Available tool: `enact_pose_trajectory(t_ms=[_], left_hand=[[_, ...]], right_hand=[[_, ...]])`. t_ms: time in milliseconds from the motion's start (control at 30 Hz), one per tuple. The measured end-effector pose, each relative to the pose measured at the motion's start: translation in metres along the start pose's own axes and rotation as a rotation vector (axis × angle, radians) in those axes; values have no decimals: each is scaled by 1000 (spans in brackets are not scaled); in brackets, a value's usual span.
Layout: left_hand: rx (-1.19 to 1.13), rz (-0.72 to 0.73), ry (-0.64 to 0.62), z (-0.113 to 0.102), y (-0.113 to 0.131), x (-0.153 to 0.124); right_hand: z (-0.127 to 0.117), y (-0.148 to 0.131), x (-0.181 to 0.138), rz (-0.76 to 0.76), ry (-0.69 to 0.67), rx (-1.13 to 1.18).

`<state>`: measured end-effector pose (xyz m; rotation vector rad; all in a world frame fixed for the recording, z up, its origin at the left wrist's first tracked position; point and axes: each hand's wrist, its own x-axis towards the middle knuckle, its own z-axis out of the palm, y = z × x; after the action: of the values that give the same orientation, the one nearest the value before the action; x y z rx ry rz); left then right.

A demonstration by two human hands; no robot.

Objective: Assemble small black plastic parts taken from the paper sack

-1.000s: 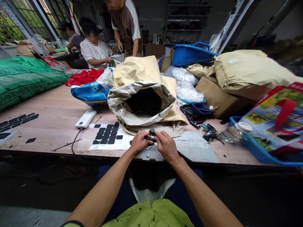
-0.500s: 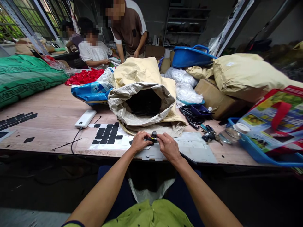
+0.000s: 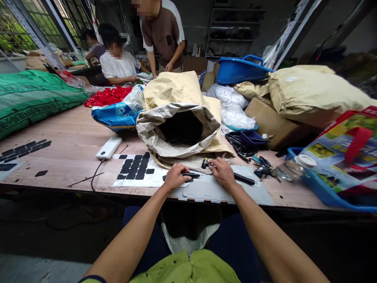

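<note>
In the head view, the left hand [image 3: 176, 177] pinches a slim black rod [image 3: 193, 175] over the grey board [image 3: 253, 192], near the table's [image 3: 70, 167] front edge. A short gap away, the right hand [image 3: 223, 171] grips a hammer [image 3: 244, 179] close to its head, the smooth handle reaching right. The board's front edge is notched; just beyond gapes a crinkled sack's [image 3: 156, 139] rounded mouth.

From here I can't tell what the open sack [image 3: 149, 129] holds, and the right hand [image 3: 223, 172] hides part of the hammer [image 3: 244, 179].
</note>
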<state>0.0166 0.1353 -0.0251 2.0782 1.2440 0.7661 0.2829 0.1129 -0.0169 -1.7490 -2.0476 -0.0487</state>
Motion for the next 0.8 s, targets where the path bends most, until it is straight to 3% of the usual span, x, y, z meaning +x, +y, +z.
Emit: enact_pose_trajectory(t_ms=[167,400,567,633,700,800], left_hand=[[5,1,4,0,1,-1],[55,29,-8,-1,1,1],[-45,83,-20,-11,33,-23],[-150,123,-115,-9,50,-49],[-237,153,-301,0,61,-80],[-227,59,-524,33,51,-118]], right_hand=[[6,-5,-5,52,74,-14],[7,-7,-3,71,47,-66],[5,-9,-3,83,19,-104],[5,-10,-4,83,19,-105],[5,-10,-4,84,22,-106],[6,-10,-5,81,26,-109]])
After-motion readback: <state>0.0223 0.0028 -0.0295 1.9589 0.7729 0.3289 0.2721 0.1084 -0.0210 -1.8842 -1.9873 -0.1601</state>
